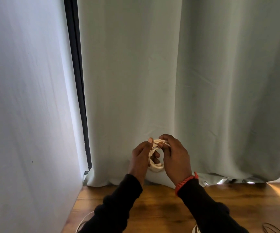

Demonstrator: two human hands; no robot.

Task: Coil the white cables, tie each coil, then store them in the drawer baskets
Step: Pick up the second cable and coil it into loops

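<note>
Our left hand (141,157) grips the white coil (155,155) while the right hand (174,155) pinches its top; we should keep loops bunched tight while tying.

No legible text or labels.

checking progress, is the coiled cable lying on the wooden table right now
No: the coiled white cable is held up in front of the curtain by the left hand and right hand, above the table.
</note>
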